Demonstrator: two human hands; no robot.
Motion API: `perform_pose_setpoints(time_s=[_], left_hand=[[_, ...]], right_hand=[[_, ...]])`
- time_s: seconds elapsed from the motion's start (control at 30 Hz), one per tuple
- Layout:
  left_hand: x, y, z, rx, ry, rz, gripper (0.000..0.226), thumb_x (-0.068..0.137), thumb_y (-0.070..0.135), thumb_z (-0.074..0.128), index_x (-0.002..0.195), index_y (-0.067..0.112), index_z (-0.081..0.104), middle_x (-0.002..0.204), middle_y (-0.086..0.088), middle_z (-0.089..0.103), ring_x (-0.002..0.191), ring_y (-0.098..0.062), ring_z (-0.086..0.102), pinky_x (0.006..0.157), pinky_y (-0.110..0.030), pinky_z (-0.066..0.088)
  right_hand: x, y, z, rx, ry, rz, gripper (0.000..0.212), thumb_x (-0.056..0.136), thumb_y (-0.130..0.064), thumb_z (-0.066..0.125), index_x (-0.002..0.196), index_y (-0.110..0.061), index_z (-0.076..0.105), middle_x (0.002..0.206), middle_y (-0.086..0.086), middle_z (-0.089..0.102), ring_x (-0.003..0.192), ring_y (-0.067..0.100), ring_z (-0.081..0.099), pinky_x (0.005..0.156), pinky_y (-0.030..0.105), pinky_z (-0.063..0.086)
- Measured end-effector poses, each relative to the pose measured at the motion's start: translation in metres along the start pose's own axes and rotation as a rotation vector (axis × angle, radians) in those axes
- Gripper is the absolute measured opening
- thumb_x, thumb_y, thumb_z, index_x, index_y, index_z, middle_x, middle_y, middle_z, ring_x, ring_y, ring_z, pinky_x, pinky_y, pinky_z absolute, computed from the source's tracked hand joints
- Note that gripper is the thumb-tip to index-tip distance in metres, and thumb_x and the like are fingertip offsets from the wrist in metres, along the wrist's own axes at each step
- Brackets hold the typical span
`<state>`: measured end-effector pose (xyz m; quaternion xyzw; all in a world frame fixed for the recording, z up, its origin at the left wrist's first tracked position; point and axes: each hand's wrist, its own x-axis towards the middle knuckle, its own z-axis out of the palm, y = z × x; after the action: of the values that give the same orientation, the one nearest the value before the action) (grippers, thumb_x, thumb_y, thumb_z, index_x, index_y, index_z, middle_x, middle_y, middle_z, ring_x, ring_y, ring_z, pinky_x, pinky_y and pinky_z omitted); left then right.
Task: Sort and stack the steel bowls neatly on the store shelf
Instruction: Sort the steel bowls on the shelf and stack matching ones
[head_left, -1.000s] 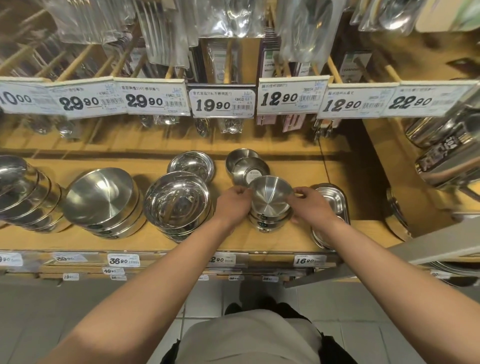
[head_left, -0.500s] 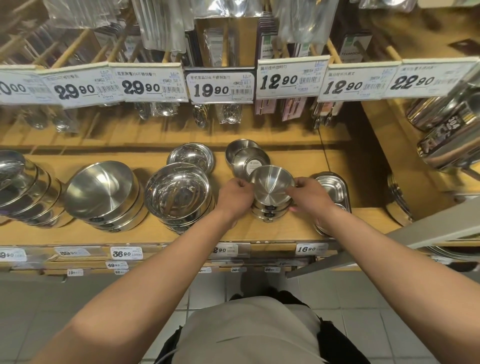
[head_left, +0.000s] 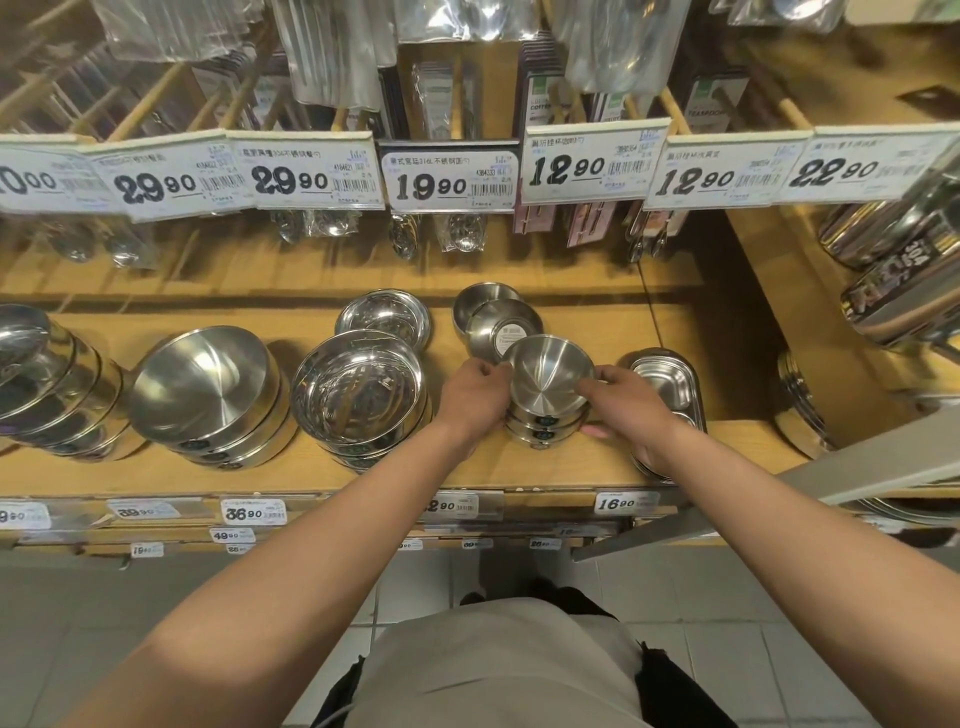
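Wooden shelving (head_left: 519, 467) in a store aisle is seen from above, with price tags along its front edge; near the front of the shelf a small stack of steel bowls (head_left: 548, 395) is held from both sides. The left hand (head_left: 475, 397) is curled against the left of the stack, fingertips at the top bowl's rim; the right hand (head_left: 626, 402) grips the right side, thumb at the rim and fingers low by the base.

A tilt seems the main risk; the top bowl appears slightly off-centre, so uneven pressure could slide it off or send the stack toward the shelf edge. Smooth steel would likely slip under a loose pinch.

Just behind, two small bowls (head_left: 501, 325) lean close to the stack and could be knocked; a rectangular tray (head_left: 670, 387) lies just beside the right hand; a wider bowl stack (head_left: 358, 397) stands near the left wrist, limiting room sideways.
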<state>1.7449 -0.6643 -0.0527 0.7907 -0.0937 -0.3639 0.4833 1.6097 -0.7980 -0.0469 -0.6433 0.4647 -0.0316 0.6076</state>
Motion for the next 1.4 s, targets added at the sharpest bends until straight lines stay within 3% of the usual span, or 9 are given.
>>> perform_pose_setpoints(time_s=[0.13,0.23,0.4,0.5,0.6,0.7,0.93,1.1,1.4], left_hand=[[0.002,-0.002,-0.002,0.066,0.067,0.093,0.021,0.095,0.040,0.055,0.103,0.024,0.065,0.095,0.004,0.068,0.081,-0.010,0.062,0.059,-0.021,0.041],[0.002,0.000,-0.001,0.073,0.070,0.125,0.015,0.096,0.035,0.055,0.093,0.028,0.069,0.085,0.010,0.069,0.073,-0.003,0.061,0.054,-0.015,0.041],[0.000,0.000,-0.001,0.066,0.075,0.118,0.017,0.097,0.030,0.055,0.096,0.023,0.071,0.082,0.008,0.068,0.069,-0.004,0.061,0.040,-0.005,0.037],[-0.001,0.001,-0.002,0.051,0.069,0.096,0.017,0.097,0.032,0.055,0.090,0.025,0.069,0.083,0.006,0.069,0.072,-0.008,0.064,0.048,-0.012,0.042],[0.000,0.003,0.001,-0.013,0.039,0.039,0.017,0.096,0.033,0.053,0.087,0.024,0.065,0.082,0.003,0.067,0.076,-0.014,0.063,0.062,-0.028,0.056],[-0.002,0.003,0.003,-0.077,0.016,-0.015,0.018,0.095,0.032,0.052,0.091,0.020,0.065,0.085,0.000,0.065,0.079,-0.017,0.062,0.082,-0.045,0.060],[-0.007,-0.001,0.002,-0.157,-0.018,-0.046,0.018,0.093,0.035,0.053,0.092,0.019,0.061,0.087,0.000,0.064,0.078,-0.016,0.060,0.082,-0.045,0.060],[-0.016,-0.004,0.002,-0.228,-0.079,-0.112,0.012,0.097,0.031,0.050,0.102,0.022,0.055,0.101,-0.003,0.064,0.083,-0.016,0.064,0.048,-0.025,0.056],[-0.018,-0.006,0.003,-0.236,-0.028,-0.070,0.015,0.099,0.025,0.046,0.103,0.017,0.057,0.106,-0.008,0.063,0.087,-0.021,0.062,0.073,-0.042,0.061]], right_hand=[[-0.001,-0.001,-0.003,-0.040,0.075,-0.083,0.017,0.094,-0.017,0.070,0.098,-0.030,0.059,0.099,0.001,0.069,0.082,0.017,0.072,0.069,0.030,0.064],[-0.001,-0.004,-0.006,-0.075,0.080,-0.135,0.021,0.093,-0.012,0.071,0.096,-0.031,0.062,0.095,0.004,0.068,0.072,0.016,0.071,0.060,0.023,0.061],[0.003,-0.006,-0.007,-0.168,0.108,-0.163,0.020,0.093,-0.012,0.070,0.110,-0.023,0.068,0.087,0.005,0.072,0.058,0.012,0.068,0.070,0.032,0.062],[0.003,-0.005,-0.007,-0.170,0.110,-0.171,0.018,0.094,-0.015,0.068,0.109,-0.025,0.068,0.087,0.002,0.072,0.063,0.012,0.070,0.066,0.028,0.062],[0.002,-0.004,-0.007,-0.149,0.089,-0.154,0.014,0.096,-0.021,0.065,0.102,-0.033,0.064,0.095,0.002,0.073,0.084,0.023,0.074,0.078,0.039,0.063],[-0.001,-0.002,-0.004,-0.055,0.076,-0.122,0.017,0.097,-0.018,0.065,0.096,-0.034,0.064,0.096,0.006,0.075,0.084,0.026,0.076,0.069,0.036,0.065],[-0.006,0.007,-0.001,0.000,0.054,-0.105,0.012,0.098,-0.019,0.064,0.109,-0.025,0.065,0.099,0.007,0.073,0.084,0.019,0.071,0.074,0.039,0.065],[-0.014,0.010,0.006,0.080,-0.023,-0.018,0.014,0.101,-0.027,0.058,0.114,-0.033,0.057,0.110,0.002,0.070,0.100,0.024,0.070,0.081,0.043,0.064],[-0.017,0.013,0.010,0.133,0.004,-0.073,0.023,0.100,-0.016,0.059,0.107,-0.038,0.059,0.106,0.006,0.072,0.090,0.025,0.074,0.069,0.034,0.065]])
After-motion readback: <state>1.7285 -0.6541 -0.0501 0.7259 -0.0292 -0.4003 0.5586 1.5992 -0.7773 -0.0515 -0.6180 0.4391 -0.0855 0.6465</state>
